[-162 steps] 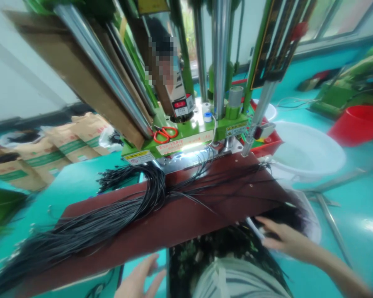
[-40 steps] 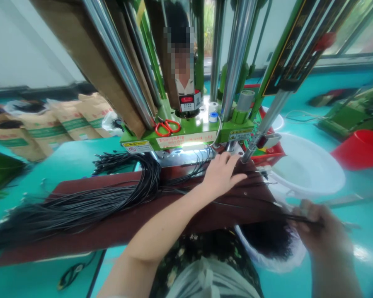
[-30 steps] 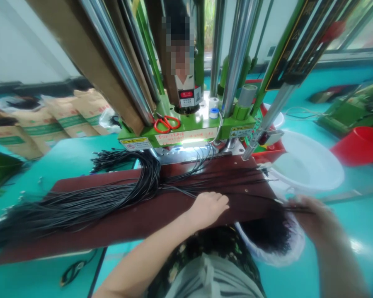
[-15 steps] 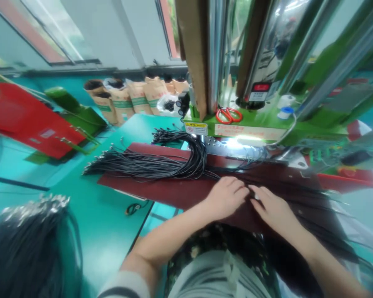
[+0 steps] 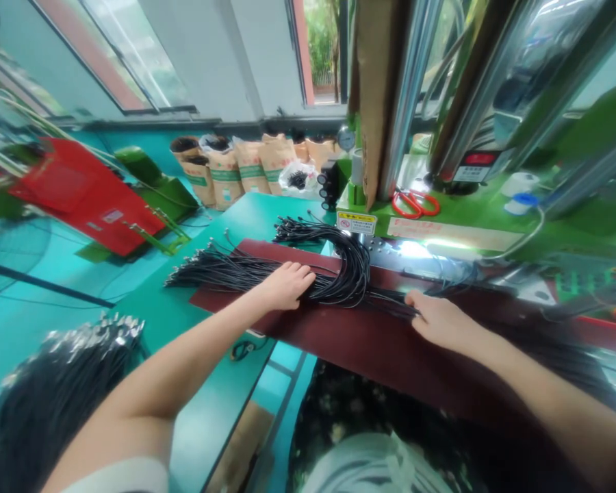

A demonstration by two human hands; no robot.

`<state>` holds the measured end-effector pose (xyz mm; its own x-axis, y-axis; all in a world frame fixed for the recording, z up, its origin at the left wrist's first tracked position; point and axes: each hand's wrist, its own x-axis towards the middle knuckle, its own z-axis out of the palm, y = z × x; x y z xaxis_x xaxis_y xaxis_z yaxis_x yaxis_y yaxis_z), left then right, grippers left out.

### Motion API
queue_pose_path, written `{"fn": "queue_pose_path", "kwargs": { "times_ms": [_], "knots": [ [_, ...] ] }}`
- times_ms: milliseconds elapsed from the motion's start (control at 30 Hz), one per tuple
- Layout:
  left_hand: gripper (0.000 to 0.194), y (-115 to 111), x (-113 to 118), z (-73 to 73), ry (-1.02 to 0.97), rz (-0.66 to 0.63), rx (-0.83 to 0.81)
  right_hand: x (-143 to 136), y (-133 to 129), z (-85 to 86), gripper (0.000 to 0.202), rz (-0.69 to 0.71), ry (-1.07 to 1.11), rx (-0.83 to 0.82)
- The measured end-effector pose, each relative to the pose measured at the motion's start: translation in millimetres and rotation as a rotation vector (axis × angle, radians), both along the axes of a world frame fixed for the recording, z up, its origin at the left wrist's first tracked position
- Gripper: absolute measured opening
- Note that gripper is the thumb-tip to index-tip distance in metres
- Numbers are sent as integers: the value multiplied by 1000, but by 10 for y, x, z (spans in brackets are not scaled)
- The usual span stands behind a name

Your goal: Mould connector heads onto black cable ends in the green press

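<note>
A thick bundle of black cables [image 5: 356,267] with small metal ends lies bent in a U on a dark red sheet [image 5: 328,329]. My left hand [image 5: 290,284] is on the bundle's near leg, its fingers curled over the cables; its fingertips are partly hidden among them. To the right of the bend, my right hand [image 5: 436,318] pinches several cable strands that run out from the bundle. More dark cables stretch right beneath and beyond my right forearm, blurred there.
A green machine [image 5: 449,236] with metal columns stands just beyond the sheet, red-handled scissors [image 5: 415,203] on its ledge. Another cable bundle [image 5: 66,383] hangs at the lower left by the green table [image 5: 200,383]. Paper sacks [image 5: 226,178] line the wall.
My left hand has moved left from beside my right hand onto the cable bundle. My right hand stays near the strands, now farther from the left. The view has shifted slightly left.
</note>
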<state>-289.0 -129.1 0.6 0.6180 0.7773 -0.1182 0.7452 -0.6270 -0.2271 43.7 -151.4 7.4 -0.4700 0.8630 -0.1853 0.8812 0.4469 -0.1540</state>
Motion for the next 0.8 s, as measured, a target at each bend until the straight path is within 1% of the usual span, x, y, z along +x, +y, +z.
{"fn": "queue_pose_path", "kwargs": {
  "times_ms": [33,100,133,233,300,400,500,567,633,733,800],
  "knots": [
    [40,14,51,34,31,-11,-13,-15,69,14,29,45,42,-33],
    [31,19,108,89,59,-13,-28,-62,195,14,24,149,62,-55],
    [30,16,111,110,54,-5,-31,-92,246,3,21,187,34,-51],
    [28,8,58,173,7,37,-29,-197,334,-44,24,263,-64,-10],
    [27,21,16,228,-15,58,-20,-268,343,-60,22,297,-85,13],
    [25,58,-6,311,-30,69,-27,-369,331,-53,21,303,-89,25],
    [25,85,12,326,-41,64,-40,-469,338,-39,19,333,-91,61],
    [27,79,26,263,-46,54,-47,-540,336,-34,14,353,-88,82],
    [31,45,23,142,-52,39,-61,-612,301,-30,10,344,-86,90],
    [39,-22,-30,-86,-56,25,-61,-685,191,-26,14,285,-81,107],
    [43,-39,-79,-203,-47,28,-15,-659,117,-29,15,225,-74,118]
  ]
}}
